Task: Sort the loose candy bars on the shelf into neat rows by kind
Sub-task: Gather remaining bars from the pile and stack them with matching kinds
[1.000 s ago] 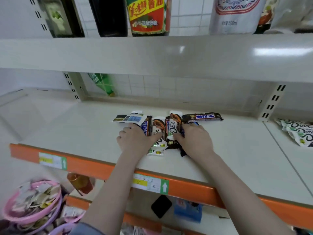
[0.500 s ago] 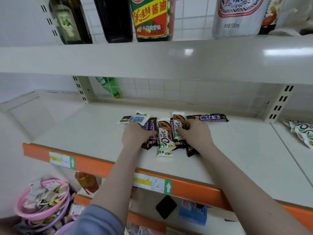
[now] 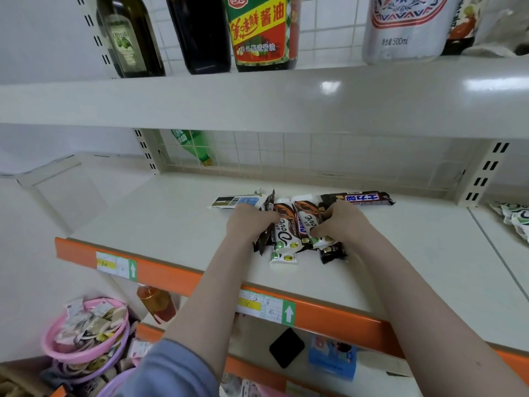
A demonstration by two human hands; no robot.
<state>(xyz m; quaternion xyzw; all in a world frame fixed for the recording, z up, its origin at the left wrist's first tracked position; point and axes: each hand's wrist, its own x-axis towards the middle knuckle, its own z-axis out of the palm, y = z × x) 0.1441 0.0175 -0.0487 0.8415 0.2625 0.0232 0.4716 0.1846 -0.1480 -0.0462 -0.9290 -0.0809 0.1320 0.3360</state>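
Both hands point(image 3: 294, 224) cover candy bars point(image 3: 283, 239); grip unclear.

both hands have squeezed the candy bars point(image 3: 289, 227) closer together.

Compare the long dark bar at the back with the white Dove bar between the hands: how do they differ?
The long dark blue-lettered bar lies crosswise along the back; the white brown-topped Dove bar points front to back. The dark bar lies apart from the bunch, untouched by the left hand; the Dove bar sits wedged between neighbours. Both lie flat and wrapped.
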